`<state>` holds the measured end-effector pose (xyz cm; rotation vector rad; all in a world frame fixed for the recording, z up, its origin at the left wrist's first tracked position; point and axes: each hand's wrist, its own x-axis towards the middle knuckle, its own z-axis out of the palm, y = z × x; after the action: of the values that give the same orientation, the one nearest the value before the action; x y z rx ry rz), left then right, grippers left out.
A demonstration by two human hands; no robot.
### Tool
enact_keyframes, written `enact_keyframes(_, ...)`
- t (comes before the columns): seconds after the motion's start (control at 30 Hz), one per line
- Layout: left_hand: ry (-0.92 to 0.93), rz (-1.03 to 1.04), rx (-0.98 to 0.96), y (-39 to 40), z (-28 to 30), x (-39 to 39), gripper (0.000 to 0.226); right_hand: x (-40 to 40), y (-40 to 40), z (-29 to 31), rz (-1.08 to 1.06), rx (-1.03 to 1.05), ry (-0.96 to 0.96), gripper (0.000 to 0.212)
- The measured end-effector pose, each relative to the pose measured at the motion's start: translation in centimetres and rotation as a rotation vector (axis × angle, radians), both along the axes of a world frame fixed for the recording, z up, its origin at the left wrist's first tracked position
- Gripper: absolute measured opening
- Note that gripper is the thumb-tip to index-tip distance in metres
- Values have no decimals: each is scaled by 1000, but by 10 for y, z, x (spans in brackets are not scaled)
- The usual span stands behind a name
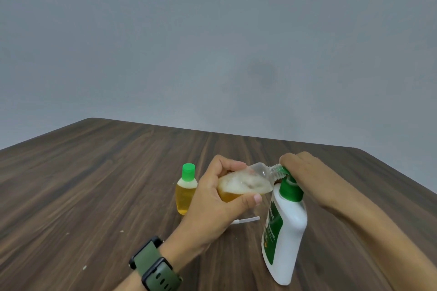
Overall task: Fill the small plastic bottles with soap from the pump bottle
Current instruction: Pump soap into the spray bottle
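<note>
Two small bottles in view. One, capped green point(186, 190) and full of amber liquid, stands upright on the desk point(94, 184) approx mid-desk, just left of the hands. The other, uncapped point(246, 183), is tipped on its side in the left hand point(217, 198), fingers and thumb wrapped round its body; it's part full w/ amber soap and foam, neck touching the pump nozzle. Right hand point(305, 172) lies on the pump head, fingers curled over it. Pump bottle point(283, 231), white w/ green label, stands toward the desk's near edge. A white tube point(247, 220) lies on the desk under the left hand. Green-strapped watch point(153, 264) on left wrist.
</note>
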<state>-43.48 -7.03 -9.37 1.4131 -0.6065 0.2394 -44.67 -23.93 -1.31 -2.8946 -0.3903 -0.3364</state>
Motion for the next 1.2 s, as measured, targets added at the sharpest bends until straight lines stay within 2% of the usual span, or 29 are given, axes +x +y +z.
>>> enact_keyframes(0.07, 16, 7, -5, 2, -3, -1, 47, 0, 2, -1, 18, -27, -14, 26)
enact_keyframes(0.13, 19, 15, -9, 3, -2, -2, 47, -1, 3, 3, 66, -63, -49, 33)
enact_keyframes(0.2, 14, 11, -7, 1, 0, -2, 48, -3, 2, 10, 40, 34, 16, 36)
enact_keyframes(0.3, 9, 5, -21, -1, 2, -2, 47, -6, 3, 26, 60, -88, -6, 38)
enact_keyframes(0.43, -32, 35, -14, 2, 4, -1, 44, -4, 7, 20, -25, -122, 16, 31)
enact_keyframes(0.53, -51, 39, 13, 3, 2, -2, 44, -7, 7, 7, -41, -100, -39, 21)
enact_keyframes(0.67, -8, 38, -14, 6, -3, -2, 44, -8, 13, 12, 30, -252, -39, 21)
enact_keyframes(0.93, 12, 10, -31, 0, 0, -2, 46, -4, 3, 26, 42, -228, 29, 35)
enact_keyframes(1.07, 11, 4, -16, -1, 1, -1, 48, -3, 3, 4, -72, 10, 6, 36)
enact_keyframes(1.2, 37, 2, -24, 2, -5, -2, 46, -4, 8, 1, -47, -97, 46, 40)
